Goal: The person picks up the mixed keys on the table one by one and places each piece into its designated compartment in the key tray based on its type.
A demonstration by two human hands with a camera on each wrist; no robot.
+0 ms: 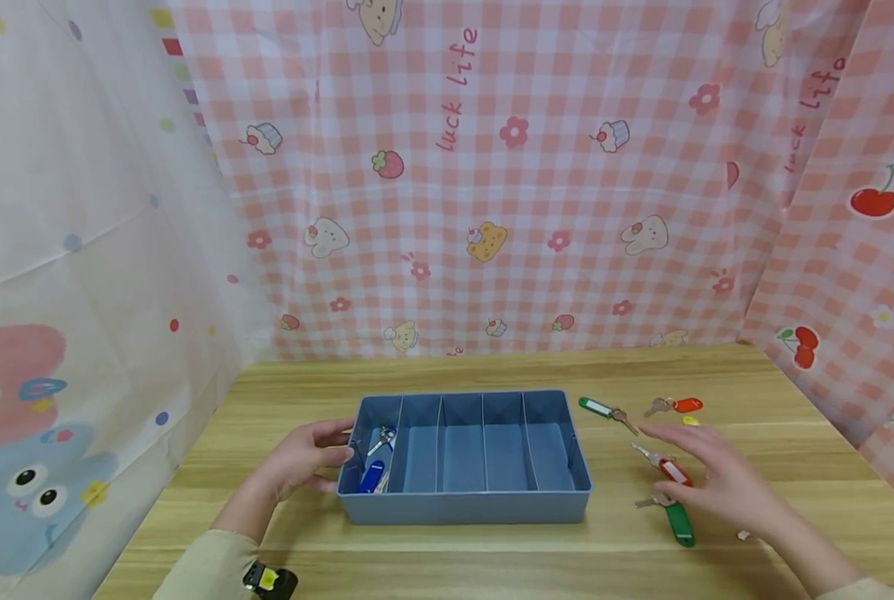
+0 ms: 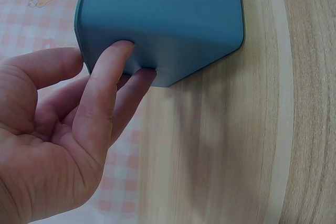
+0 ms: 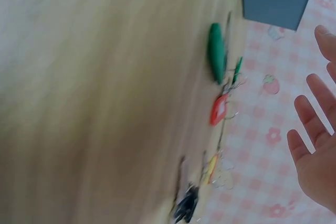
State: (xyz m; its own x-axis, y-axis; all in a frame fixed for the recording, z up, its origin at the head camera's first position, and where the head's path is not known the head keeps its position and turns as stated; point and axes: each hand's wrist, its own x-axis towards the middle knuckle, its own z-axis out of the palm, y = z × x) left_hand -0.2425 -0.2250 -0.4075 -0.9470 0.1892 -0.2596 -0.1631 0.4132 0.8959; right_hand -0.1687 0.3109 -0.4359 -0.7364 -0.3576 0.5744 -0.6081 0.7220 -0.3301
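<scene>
A blue-grey tray (image 1: 465,507) with several side-by-side compartments sits on the table. Its leftmost compartment holds a key with a blue tag (image 1: 372,477) and another key (image 1: 382,442). At the tray's left end my left hand (image 1: 304,457) touches the outer wall; the left wrist view shows its fingertips (image 2: 125,46) on that wall. My right hand (image 1: 724,479) hovers with spread fingers over loose tagged keys, holding nothing. Nearest it are a red-tagged key (image 1: 674,472) and a green-tagged key (image 1: 680,522). A yellow tag (image 1: 690,421) is partly covered by the hand.
Behind the tray's right side lie another green-tagged key (image 1: 595,407) and an orange-red-tagged key (image 1: 687,405). A black-tagged key (image 3: 187,203) shows in the right wrist view. Checkered cloth (image 1: 521,192) hangs behind the wooden table (image 1: 491,567), with more cloth at both sides.
</scene>
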